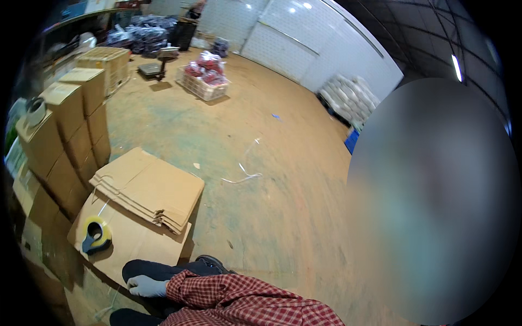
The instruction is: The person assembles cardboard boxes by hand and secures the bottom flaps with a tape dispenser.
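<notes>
My right hand (145,286), in a pale thin glove, rests by my dark-trousered knee at the lower left. Its fingers are curled in, and I see nothing held in them. A red checked sleeve covers that arm. My left hand is outside the picture. Just beyond my knee lies a broad cardboard surface (138,242). On it sits a tape dispenser (89,244) with a roll of clear yellowish tape, apart from my hand. A stack of flattened cartons (152,187) lies on the far part of that cardboard.
Stacked brown boxes (68,146) line the left, topped by a tape roll (36,112). Farther off are a plastic crate (106,68), a platform scale (151,70) and a basket (204,87) of red bagged goods. White sacks (350,98) stand by the wall. A blurred patch hides the right.
</notes>
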A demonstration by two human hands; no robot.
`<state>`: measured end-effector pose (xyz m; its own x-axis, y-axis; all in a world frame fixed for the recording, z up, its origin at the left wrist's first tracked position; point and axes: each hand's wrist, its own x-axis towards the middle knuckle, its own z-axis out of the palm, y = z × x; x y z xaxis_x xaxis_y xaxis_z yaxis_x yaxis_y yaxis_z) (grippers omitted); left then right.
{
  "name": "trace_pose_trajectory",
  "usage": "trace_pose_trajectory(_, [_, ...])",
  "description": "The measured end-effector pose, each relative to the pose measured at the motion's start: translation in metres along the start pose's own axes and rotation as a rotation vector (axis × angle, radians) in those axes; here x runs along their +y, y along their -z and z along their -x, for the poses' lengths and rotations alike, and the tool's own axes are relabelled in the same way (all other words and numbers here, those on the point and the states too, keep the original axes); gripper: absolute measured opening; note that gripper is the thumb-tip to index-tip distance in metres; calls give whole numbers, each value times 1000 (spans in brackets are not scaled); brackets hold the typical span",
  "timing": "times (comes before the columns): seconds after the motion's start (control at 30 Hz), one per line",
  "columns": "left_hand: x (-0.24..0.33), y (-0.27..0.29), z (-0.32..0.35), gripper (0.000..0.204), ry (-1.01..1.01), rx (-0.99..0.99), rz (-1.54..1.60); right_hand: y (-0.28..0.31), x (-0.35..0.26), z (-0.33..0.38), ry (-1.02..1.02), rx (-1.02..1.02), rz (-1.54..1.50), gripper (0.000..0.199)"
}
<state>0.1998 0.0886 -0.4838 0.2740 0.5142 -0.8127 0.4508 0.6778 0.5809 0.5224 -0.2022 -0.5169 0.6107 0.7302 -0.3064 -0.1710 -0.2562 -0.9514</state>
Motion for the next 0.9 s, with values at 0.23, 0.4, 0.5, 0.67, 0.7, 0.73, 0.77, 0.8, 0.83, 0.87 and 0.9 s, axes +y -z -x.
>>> trace_pose_trajectory(0.23, [23, -37, -18, 43, -40, -73, -199, -5, 21, 20, 7, 81, -194, 16])
trace_pose_trajectory(0.4, [15, -31, -20, 37, -74, 27, -309, 4, 10, 37, 71, 96, -39, 15])
trace_pose_trajectory(0.5, [6, -16, -19, 34, -95, 86, -234, 11, -10, 31, 162, 128, 234, 18])
trace_pose_trajectory(0.67, [-83, 109, 2, 28, -132, 387, -82, 3, -6, -16, 56, 106, 419, 27])
trace_pose_trajectory(0.7, [-112, 128, 21, 27, -135, 483, -117, 19, 35, -30, 364, 44, 710, 24])
trace_pose_trajectory(0.73, [-152, 156, 49, 26, -102, 621, -206, 17, 38, -43, 363, -65, 808, 25])
trace_pose_trajectory(0.77, [-182, 167, 65, 25, -15, 701, -389, 33, 25, -40, 267, -88, 683, 26])
trace_pose_trajectory(0.8, [-218, 175, 103, 24, 134, 800, -612, 23, -18, -40, 519, -213, 978, 27])
trace_pose_trajectory(0.83, [-237, 167, 122, 23, 286, 779, -867, 23, -26, -33, 131, -283, 263, 27])
trace_pose_trajectory(0.87, [-245, 159, 133, 22, 401, 722, -1068, 29, -12, -41, -53, -214, -103, 27])
trace_pose_trajectory(0.9, [-246, 149, 144, 21, 452, 682, -1165, 27, -4, -54, -295, -69, -218, 27])
